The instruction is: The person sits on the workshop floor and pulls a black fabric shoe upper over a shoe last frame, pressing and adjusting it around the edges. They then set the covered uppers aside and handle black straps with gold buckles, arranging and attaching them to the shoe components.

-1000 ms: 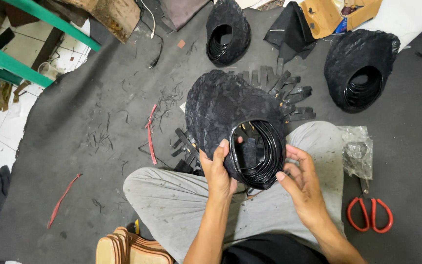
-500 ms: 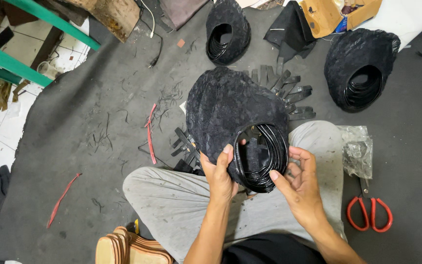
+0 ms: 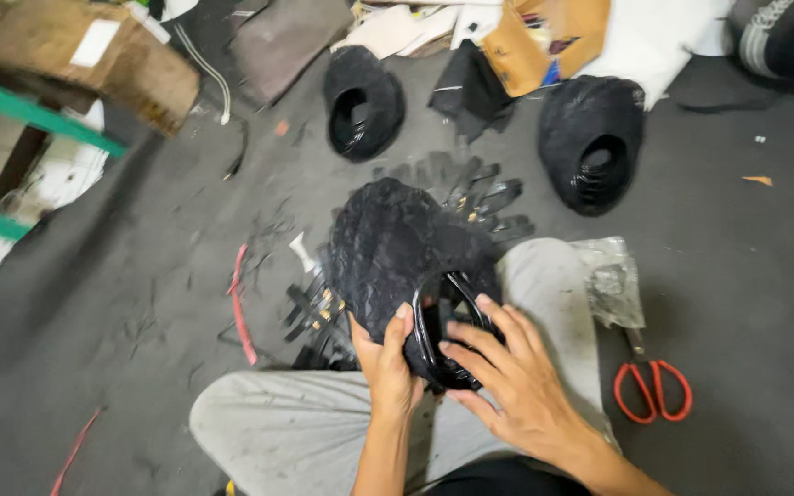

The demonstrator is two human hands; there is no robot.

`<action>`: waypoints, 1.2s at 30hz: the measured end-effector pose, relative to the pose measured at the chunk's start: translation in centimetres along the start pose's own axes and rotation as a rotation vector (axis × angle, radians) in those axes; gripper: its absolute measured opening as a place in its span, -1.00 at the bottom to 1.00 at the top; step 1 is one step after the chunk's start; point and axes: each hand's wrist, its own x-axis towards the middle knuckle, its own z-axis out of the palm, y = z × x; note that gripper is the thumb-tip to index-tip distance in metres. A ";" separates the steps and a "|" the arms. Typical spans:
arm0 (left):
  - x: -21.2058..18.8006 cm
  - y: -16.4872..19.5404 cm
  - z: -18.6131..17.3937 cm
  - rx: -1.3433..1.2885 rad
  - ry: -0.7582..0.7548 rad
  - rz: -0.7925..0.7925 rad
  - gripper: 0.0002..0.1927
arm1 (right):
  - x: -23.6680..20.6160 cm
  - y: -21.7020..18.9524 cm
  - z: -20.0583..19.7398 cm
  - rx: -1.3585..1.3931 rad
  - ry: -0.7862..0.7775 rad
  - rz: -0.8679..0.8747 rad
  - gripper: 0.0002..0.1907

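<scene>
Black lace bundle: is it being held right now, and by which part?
Yes. Both hands hold the black lace bundle at its near open end: left hand grips the rim, right hand fingers rest on the glossy black rings.

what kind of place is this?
Probably a small floor-level craft or garment workshop. The hands, left hand and right hand, hold a black lace-covered bundle; similar bundles, red scissors and cardboard boxes lie around on a dark mat.
</scene>
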 end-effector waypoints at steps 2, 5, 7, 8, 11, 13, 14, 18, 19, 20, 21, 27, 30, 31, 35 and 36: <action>0.1 -0.1 0.5 0.006 -0.083 -0.059 -0.32 | -0.8 0.7 0.3 -0.004 -0.022 0.068 -0.48; 0.3 -0.6 0.8 0.046 -0.255 -0.096 -0.22 | -2.5 2.9 0.7 0.090 -0.021 0.264 -0.56; 0.5 -1.1 0.6 0.154 -0.320 -0.069 -0.13 | -3.3 4.3 1.0 0.213 -0.052 0.455 -0.58; 0.4 -1.4 0.3 0.134 -0.363 -0.072 -0.16 | -3.4 5.1 1.0 0.264 0.057 0.535 -0.58; 0.2 -2.3 -1.5 0.115 -0.410 -0.116 -0.24 | -3.7 8.1 -0.7 0.239 0.322 0.766 -0.64; 0.4 -2.7 -3.8 0.162 -0.337 -0.185 -0.32 | -3.8 12.0 -3.6 -0.014 0.411 0.717 -0.74; 0.7 -3.0 -5.1 0.170 -0.305 -0.180 -0.35 | -3.9 14.0 -4.7 -0.139 0.455 0.588 -0.78; 2.1 -5.1 -10.7 0.187 -0.222 -0.174 -0.43 | -3.6 24.2 -5.9 -0.683 0.444 0.451 -0.65; 2.6 -5.8 -12.1 0.181 -0.217 -0.171 -0.44 | -3.8 26.5 -5.9 -0.707 0.382 0.472 -0.65; 3.2 -6.5 -13.2 0.179 -0.234 -0.179 -0.45 | -4.3 28.5 -5.9 -0.728 0.318 0.488 -0.64; 3.6 -7.0 -14.5 0.178 -0.243 -0.185 -0.47 | -5.0 29.8 -5.6 -0.742 0.189 0.557 -0.67; 5.2 -9.4 -19.1 0.123 -0.360 -0.208 -0.45 | -9.4 30.7 -5.3 -0.531 0.370 0.548 -0.34; 5.6 -9.3 -20.5 0.178 -0.282 -0.279 -0.45 | -14.6 28.2 -7.7 -0.749 0.641 0.747 -0.33; 5.7 -9.2 -20.8 0.199 -0.249 -0.309 -0.46 | -16.2 27.7 -8.5 -1.017 0.728 0.765 -0.22; 5.7 -9.6 -21.4 0.079 -0.331 -0.323 -0.46 | -22.8 28.3 -14.1 -1.007 0.621 1.386 0.01; 5.5 -10.0 -21.2 0.070 -0.334 -0.326 -0.46 | -24.1 28.7 -15.4 -0.984 0.501 1.494 0.12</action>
